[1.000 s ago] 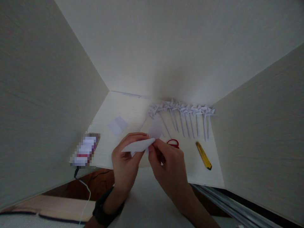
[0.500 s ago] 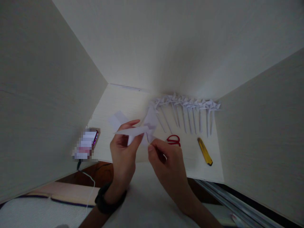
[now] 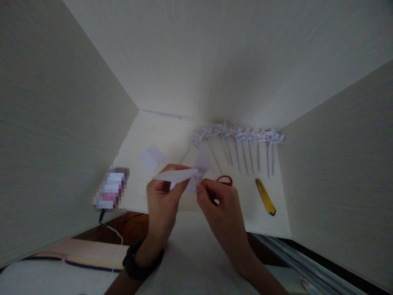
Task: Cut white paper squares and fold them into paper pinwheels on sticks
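A white paper pinwheel [image 3: 202, 159], its blades sticking out to the left and upward, is held between both hands above the near part of the tabletop. My left hand [image 3: 164, 194] is closed on the left side of the folded paper, thumb and fingers pinching near its centre. My right hand [image 3: 219, 200] is closed too, thumb and index fingertip pinched at the paper's lower right edge. Whatever small part lies between those right fingertips is hidden. Red-handled scissors [image 3: 225, 179] lie just behind my right hand, partly covered by it.
Several finished paper pinwheels [image 3: 242, 133] on sticks line the back right. A yellow box cutter [image 3: 265, 196] lies at the right. Folded paper [image 3: 152, 157] rests left of centre, thin sticks [image 3: 162, 114] along the back wall. A phone [image 3: 112, 188] with a cable is at the left. Panels enclose three sides.
Both hands have shifted slightly right and toward me with the paper pinwheel, which has turned a little. More of the folded paper on the table now shows; the scissors are more covered.
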{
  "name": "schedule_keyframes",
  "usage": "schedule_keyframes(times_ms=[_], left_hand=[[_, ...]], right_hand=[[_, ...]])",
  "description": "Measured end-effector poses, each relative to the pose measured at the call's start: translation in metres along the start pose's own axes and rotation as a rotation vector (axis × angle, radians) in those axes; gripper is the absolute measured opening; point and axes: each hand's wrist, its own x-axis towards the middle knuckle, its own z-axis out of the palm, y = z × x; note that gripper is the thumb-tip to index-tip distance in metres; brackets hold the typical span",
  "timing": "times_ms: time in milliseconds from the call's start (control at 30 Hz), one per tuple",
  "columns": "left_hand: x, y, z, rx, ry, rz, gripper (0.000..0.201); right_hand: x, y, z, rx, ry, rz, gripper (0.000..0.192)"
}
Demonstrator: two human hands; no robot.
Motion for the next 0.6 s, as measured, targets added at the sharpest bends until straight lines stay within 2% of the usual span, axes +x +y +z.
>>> schedule_keyframes(times_ms=[233, 433, 600], left_hand=[[-0.0049, 0.0048, -0.0049, 0.150, -0.043, 0.068, 0.006], [-0.0039, 0.0050, -0.0052, 0.184, -0.042, 0.115, 0.012], [-0.0066, 0.0087, -0.0055, 0.326, -0.062, 0.271, 0.010]], right_hand=[[-0.0045, 0.0043, 0.0037, -0.051, -0.001, -0.023, 0.021], [-0.0036, 0.0051, 0.0010, -0.201, 0.040, -0.146, 0.025], [-0.0074, 0.0082, -0.0019, -0.278, 0.065, -0.217, 0.024]])
